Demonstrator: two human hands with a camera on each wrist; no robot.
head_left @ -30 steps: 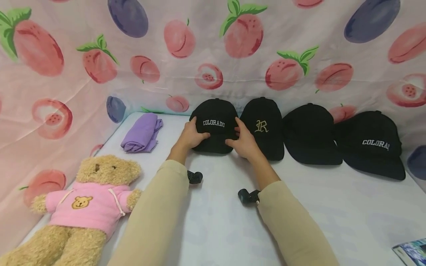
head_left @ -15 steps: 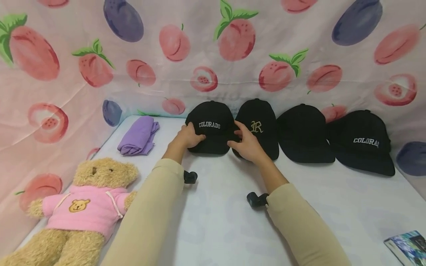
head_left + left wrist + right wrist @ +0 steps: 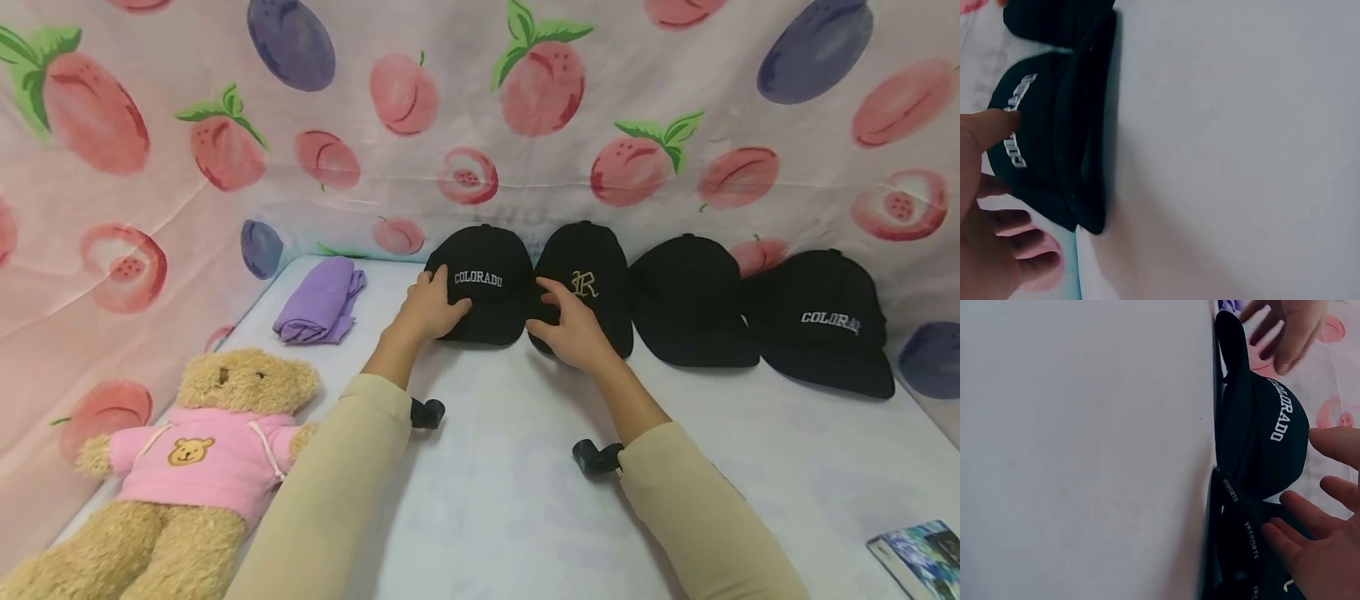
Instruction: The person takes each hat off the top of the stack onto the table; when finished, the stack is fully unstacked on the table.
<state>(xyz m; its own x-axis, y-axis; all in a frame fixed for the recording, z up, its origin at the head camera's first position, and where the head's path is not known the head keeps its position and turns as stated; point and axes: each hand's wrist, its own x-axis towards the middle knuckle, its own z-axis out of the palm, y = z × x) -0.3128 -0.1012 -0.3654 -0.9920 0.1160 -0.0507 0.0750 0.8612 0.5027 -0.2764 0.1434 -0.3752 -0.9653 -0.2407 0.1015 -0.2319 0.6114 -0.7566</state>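
Note:
A black baseball cap with white COLORADO lettering [image 3: 487, 250] stands at the left end of a row of caps against the back cloth. My left hand [image 3: 429, 308] is at this cap's left side, fingers spread and thumb in front; the right wrist view shows a gap between them. Just right of it is a black cap with a gold R [image 3: 592, 250]. In front of that cap hovers my right hand [image 3: 572, 329], fingers parted and holding nothing, hiding part of its front. The right wrist view shows the COLORADO cap's brim [image 3: 1232, 347] near the sheet.
Two more black caps, one plain [image 3: 693, 292] and one lettered [image 3: 817, 300], continue the row rightward. At left lie a folded purple cloth [image 3: 318, 300] and a teddy bear in a pink hoodie [image 3: 195, 458]. A book [image 3: 918, 554] lies at the lower right on the white sheet [image 3: 495, 483].
My right hand has drawn away from the COLORADO cap's right side, toward the gold R cap. My left hand's fingers have loosened beside the COLORADO cap, which stays in place.

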